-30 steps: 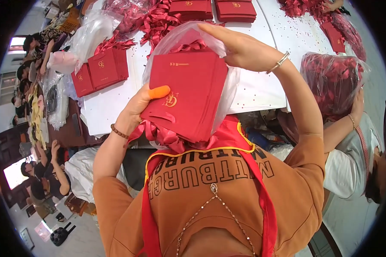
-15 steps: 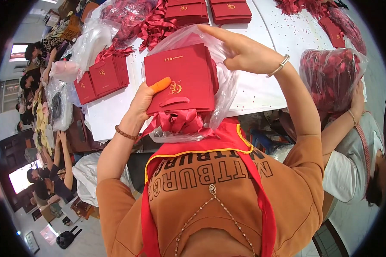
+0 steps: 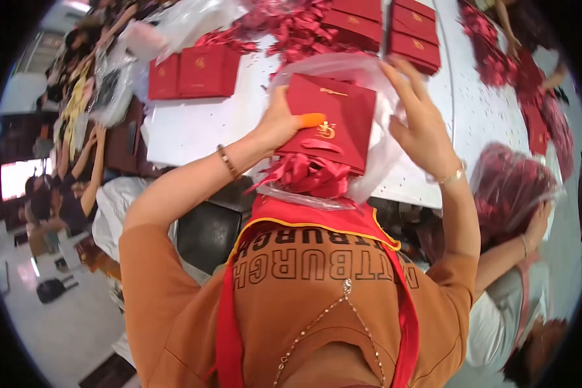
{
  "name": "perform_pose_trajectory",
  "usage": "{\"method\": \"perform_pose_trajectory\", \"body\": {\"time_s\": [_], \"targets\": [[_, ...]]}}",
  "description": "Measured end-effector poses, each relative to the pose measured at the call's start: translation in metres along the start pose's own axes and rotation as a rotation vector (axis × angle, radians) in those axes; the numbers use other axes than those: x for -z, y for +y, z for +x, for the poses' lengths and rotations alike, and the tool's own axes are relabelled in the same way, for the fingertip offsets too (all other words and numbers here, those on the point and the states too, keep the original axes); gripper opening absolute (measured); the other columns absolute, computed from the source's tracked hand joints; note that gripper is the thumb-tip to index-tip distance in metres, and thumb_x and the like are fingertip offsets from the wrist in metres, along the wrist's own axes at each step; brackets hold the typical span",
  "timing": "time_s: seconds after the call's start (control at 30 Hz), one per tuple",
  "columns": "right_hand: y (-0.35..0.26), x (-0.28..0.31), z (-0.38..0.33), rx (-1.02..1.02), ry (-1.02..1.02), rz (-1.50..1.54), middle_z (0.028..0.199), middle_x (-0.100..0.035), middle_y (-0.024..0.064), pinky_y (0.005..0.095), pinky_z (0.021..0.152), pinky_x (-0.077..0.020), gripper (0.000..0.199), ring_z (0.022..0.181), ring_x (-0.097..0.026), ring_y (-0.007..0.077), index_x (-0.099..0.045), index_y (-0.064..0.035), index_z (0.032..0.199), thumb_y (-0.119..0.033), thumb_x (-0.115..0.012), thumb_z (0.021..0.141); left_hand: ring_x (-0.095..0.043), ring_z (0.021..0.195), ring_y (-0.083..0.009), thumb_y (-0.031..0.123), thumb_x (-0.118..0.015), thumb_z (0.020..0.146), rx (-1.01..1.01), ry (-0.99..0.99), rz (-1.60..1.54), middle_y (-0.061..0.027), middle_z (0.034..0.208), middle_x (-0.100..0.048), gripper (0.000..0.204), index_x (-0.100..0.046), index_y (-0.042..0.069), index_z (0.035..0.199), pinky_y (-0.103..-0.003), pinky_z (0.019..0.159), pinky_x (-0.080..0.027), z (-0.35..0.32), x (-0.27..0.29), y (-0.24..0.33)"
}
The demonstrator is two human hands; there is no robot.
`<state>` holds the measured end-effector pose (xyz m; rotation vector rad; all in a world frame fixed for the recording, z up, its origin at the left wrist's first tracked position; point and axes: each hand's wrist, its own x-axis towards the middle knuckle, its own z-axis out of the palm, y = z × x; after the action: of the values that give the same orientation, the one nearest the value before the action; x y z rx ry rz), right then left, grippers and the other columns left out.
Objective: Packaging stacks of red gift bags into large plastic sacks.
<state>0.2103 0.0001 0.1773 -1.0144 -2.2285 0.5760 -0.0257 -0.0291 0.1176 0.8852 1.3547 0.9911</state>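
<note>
Plastic sleeve half swallows the red box I hold up over the near edge of the white table; my left hand clamps the box's left side, thumb with its orange cap pressed on the lid, fingers closed behind it where I cannot see them; my right hand is spread open, fingers splayed against the clear film at the box's right edge, holding the bag's mouth rather than pinching anything; loose red ribbon bunches under the box inside the film; more red boxes lie flat on the table to the left, another stack at the far side beside a heap of ribbon; a neighbour at my right holds a bag of red pieces; my worry is the thin film tearing on a box corner if my right fingers drag it sideways, or the ribbon snagging and creasing; a one-handed grip could also let the box tip out
</note>
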Motion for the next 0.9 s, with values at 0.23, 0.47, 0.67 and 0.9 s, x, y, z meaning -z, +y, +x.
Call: {"method": "perform_pose_trajectory", "body": {"time_s": [0.23,0.47,0.67,0.9], "targets": [[-0.052,-0.017,-0.03,0.297,-0.425,-0.28,0.07,-0.049,0.0067,0.0331,0.058,-0.0437,0.041,0.069,-0.053,0.0223,-0.049,-0.0052,0.074,-0.043,-0.065,0.072,-0.055,0.095,-0.0224,0.01,-0.076,0.068,0.037,0.001,0.159,-0.017,0.106,-0.052,0.07,-0.029,-0.004,0.117,-0.031,0.078,-0.049,0.001,0.005,-0.004],[-0.037,-0.007,-0.045,0.247,-0.554,-0.571,0.074,-0.054,0.0022,0.0351,0.076,-0.0361,0.038,0.081,-0.051,0.0181,-0.055,-0.0091,0.078,-0.029,-0.075,0.054,-0.06,0.088,-0.0219,0.002,-0.071,0.071,0.036,0.011,0.11,-0.0171,0.103,-0.054,0.06,-0.031,-0.005,0.116,-0.03,0.071,-0.053,-0.003,0.001,0.012],[-0.028,-0.019,-0.075,0.448,-0.61,-0.572,0.078,-0.052,0.0006,0.035,0.083,-0.0346,0.029,0.084,-0.047,0.0173,-0.056,-0.0096,0.086,-0.026,-0.066,0.063,-0.061,0.085,-0.0197,0.004,-0.066,0.076,0.036,-0.135,0.119,-0.0154,0.103,-0.056,0.051,-0.037,-0.003,0.117,-0.03,0.07,-0.053,-0.001,0.001,0.017],[-0.051,-0.048,-0.084,0.575,-0.458,-0.402,0.071,-0.054,0.0009,0.0285,0.07,-0.038,0.012,0.079,-0.05,0.0141,-0.059,-0.0087,0.077,-0.017,-0.054,0.07,-0.061,0.089,-0.0183,0.005,-0.062,0.08,0.079,-0.093,0.158,-0.0144,0.106,-0.056,0.048,-0.037,-0.002,0.12,-0.029,0.072,-0.053,0.006,0.0,0.007]]}}
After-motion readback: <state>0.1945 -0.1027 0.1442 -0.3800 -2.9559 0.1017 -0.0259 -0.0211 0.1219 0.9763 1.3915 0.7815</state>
